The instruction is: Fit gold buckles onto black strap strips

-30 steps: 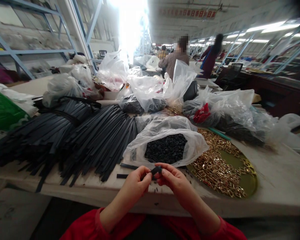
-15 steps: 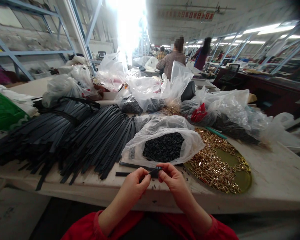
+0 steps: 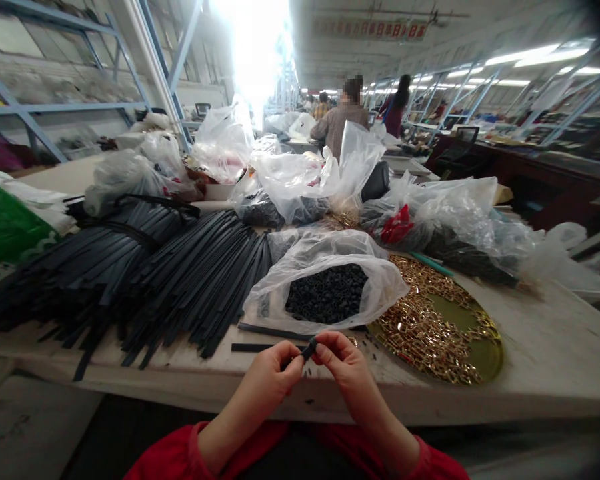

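Between my hands is a black strap (image 3: 309,349), its short end tilted up at the fingertips. My left hand (image 3: 271,375) is closed, thumb and fingers pinching the strap. My right hand (image 3: 344,363) pinches the tip of the same strap, where a small dark piece, perhaps a loop, sits partly hidden by the fingers. Two more black strips (image 3: 253,347) lie on the table just beyond my left hand. Directly ahead, an open clear plastic bag (image 3: 380,293) holds many small black loops (image 3: 327,293). To the right, a round gold tray (image 3: 493,360) carries a heap of gold buckles (image 3: 420,327).
Bundles of black straps (image 3: 200,280) cover the table's left side, beside a green bag (image 3: 10,220). Filled plastic bags (image 3: 445,213) line the back. A teal stick (image 3: 431,264) rests by the tray. People (image 3: 347,120) are farther off.
The strap's end between my fingers has turned to point more upward, and my right fingers have come slightly nearer my left. A person in the background has shifted left.
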A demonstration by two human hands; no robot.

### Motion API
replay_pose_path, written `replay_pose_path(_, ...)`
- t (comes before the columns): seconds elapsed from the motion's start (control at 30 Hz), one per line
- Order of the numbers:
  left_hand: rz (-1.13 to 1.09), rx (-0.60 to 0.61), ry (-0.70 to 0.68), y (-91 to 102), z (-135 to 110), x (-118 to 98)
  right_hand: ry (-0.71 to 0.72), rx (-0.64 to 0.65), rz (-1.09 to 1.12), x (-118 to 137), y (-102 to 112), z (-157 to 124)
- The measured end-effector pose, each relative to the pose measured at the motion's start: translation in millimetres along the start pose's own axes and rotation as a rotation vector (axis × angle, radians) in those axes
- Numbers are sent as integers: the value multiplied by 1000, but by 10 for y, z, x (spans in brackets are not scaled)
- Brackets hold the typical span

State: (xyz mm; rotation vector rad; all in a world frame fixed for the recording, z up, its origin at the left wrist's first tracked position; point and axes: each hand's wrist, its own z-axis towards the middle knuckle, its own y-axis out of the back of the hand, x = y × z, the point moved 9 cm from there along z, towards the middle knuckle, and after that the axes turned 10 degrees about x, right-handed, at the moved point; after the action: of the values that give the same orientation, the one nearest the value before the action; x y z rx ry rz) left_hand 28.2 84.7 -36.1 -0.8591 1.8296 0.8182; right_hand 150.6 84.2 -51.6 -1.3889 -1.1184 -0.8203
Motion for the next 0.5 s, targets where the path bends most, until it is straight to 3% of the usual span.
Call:
replay_pose_path(0.2, 65, -17, -43, 23, -8, -26, -81, 23, 25, -63, 19, -33)
replay_pose_path(0.37, 143, -123, -118, 14, -67, -73, -192, -2, 320, -329, -4, -73)
replay_pose_path(0.5, 119, -160, -134, -9, -83, -81, -175, 7, 439, -398, -114, -108)
